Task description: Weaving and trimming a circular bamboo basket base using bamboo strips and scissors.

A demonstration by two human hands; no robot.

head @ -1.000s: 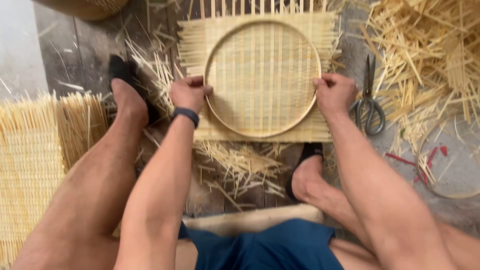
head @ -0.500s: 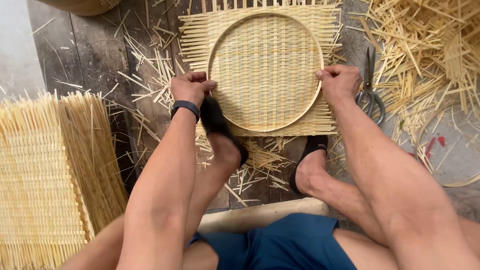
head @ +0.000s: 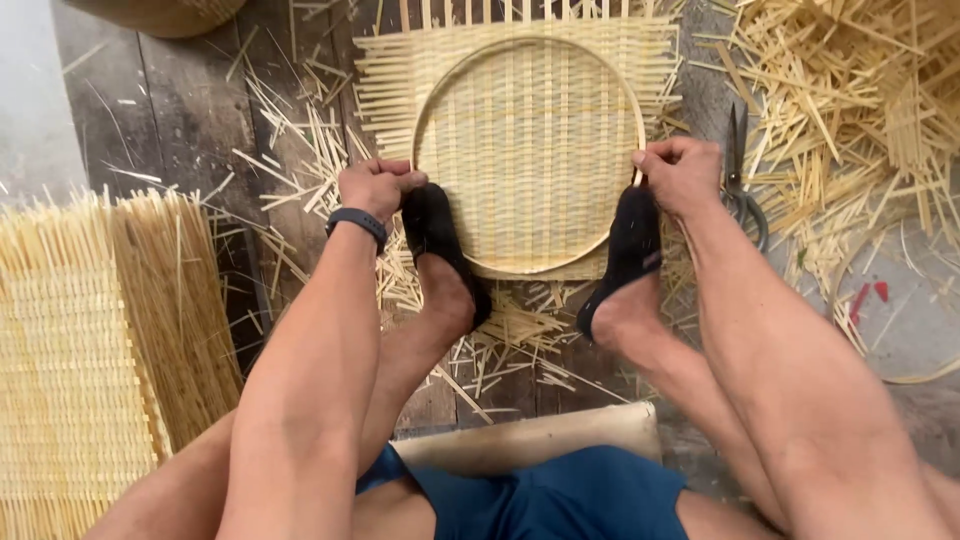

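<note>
Here both hands, left hand (head: pixel 375 187) and right hand (head: pixel 682 175), are clenching the round hoop (head: pixel 428 105) onto the woven mat (head: pixel 530 150) at frame centre (both feet are pinning its lower edge); fixing it probably needs steady pressure.

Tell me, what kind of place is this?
Probably a bamboo-weaving workshop, with work done on the floor: a woven mat bearing a round hoop, heaps of split strips, scissors, and more woven panels nearby.
</note>
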